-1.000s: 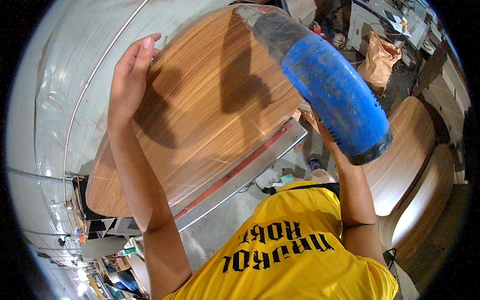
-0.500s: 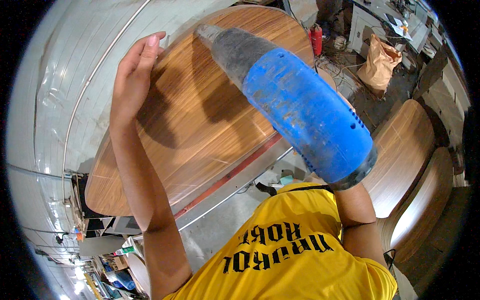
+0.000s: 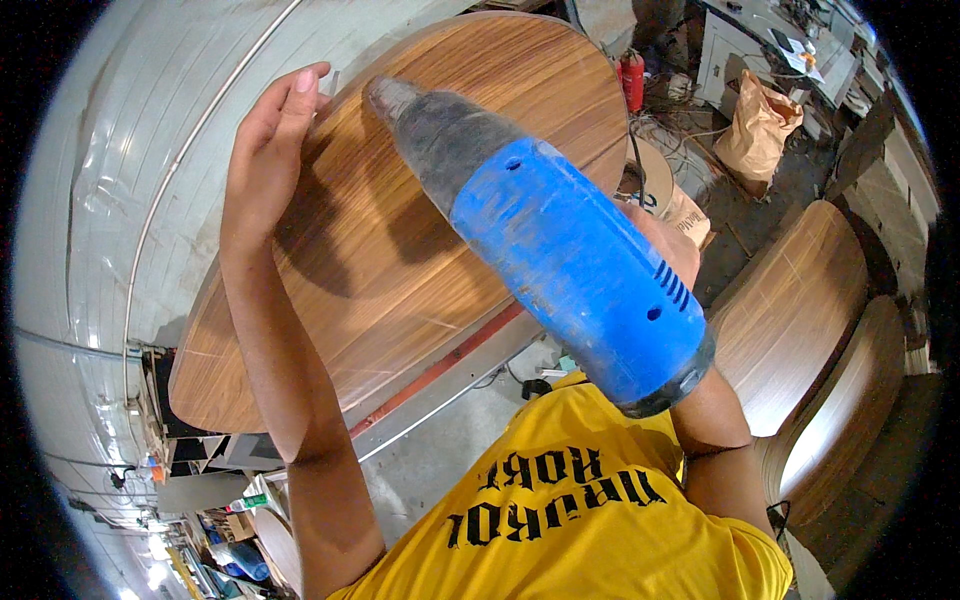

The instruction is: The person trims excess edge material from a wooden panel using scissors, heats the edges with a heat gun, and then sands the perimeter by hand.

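Observation:
A big blue heat gun (image 3: 575, 265) with a dark, worn nozzle slants across the view, its tip toward the upper left. My right hand (image 3: 670, 245) is closed round its grip, which the body mostly hides. Below the gun lies a rounded wood-grain board (image 3: 300, 365). At its far left edge, my left hand (image 3: 265, 165) is closed with the thumb uppermost, at a thin pale edging strip (image 3: 335, 78). The fingers behind that edge are partly hidden. The nozzle points to the board's rim a short way right of my left hand.
More curved wood-grain panels (image 3: 795, 290) stand at the right. Beyond them are a brown paper bag (image 3: 757, 130), a red fire extinguisher (image 3: 631, 80) and loose cables on the floor. A pale wall (image 3: 120, 210) runs close along the left side.
The heat gun has swung down and to the left, its nozzle tip now lower and nearer my left hand. More of my right hand shows behind it. My left hand stays put.

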The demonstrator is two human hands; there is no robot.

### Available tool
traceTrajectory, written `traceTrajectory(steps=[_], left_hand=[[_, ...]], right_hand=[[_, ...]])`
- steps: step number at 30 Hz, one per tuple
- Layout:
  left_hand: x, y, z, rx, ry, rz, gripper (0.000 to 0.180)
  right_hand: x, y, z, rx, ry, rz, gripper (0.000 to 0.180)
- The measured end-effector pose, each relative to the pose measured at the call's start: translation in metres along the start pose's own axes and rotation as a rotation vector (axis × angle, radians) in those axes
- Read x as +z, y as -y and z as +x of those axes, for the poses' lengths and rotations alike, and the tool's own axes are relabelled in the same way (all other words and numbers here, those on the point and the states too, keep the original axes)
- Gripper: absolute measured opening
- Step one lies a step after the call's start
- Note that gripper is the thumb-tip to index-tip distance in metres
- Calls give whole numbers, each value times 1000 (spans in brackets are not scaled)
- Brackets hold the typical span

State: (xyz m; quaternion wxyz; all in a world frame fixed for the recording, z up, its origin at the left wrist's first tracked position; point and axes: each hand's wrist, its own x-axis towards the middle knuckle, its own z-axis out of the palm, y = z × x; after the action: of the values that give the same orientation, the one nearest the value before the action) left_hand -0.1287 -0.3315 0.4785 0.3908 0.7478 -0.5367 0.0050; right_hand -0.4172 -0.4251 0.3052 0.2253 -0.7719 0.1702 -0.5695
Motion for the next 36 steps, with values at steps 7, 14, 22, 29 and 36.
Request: traceTrajectory(steps=[7, 14, 22, 29, 36], left_hand=[[0, -1, -1, -31, 15, -57, 49], [2, -4, -1, -34, 57, 31, 46], [3, -16, -24, 25, 17, 162, 40], [27, -41, -59, 161, -90, 263, 38], [25, -71, -74, 121, -61, 256, 34]], right_hand=[[-2, 8, 4, 22, -4, -44, 17], [-11, -9, -16, 504, 24, 453, 22], [-88, -12, 20, 576, -33, 610, 28], [-164, -11, 164, 163, 196, 72, 34], [-164, 53, 326, -197, 767, -232, 40]])
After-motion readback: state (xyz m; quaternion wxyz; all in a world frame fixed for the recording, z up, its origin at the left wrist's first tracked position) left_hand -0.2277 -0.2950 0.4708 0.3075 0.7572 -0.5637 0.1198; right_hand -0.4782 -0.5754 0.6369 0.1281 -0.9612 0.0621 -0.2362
